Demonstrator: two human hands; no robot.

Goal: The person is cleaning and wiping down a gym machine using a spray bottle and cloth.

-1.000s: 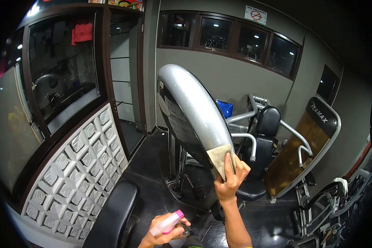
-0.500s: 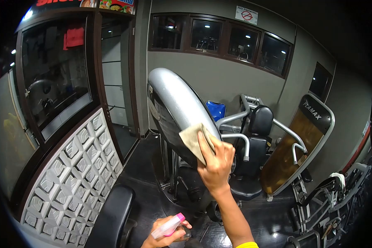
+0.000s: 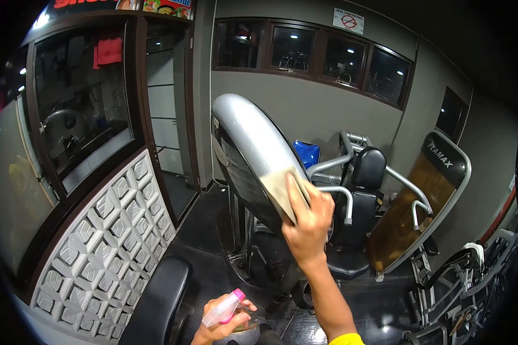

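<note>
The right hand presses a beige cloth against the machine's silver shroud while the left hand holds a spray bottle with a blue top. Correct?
Not quite: the head view shows the spray bottle in the left hand has a pink top. The right hand does press the beige cloth against the silver shroud.

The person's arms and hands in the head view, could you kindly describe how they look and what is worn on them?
Both hands are bare: no gloves, rings or watch can be seen. The right hand leads down a bare forearm to a bright yellow sleeve edge at the bottom of the frame. The left hand shows only to the wrist, low in the picture, so no sleeve can be told there.
</note>
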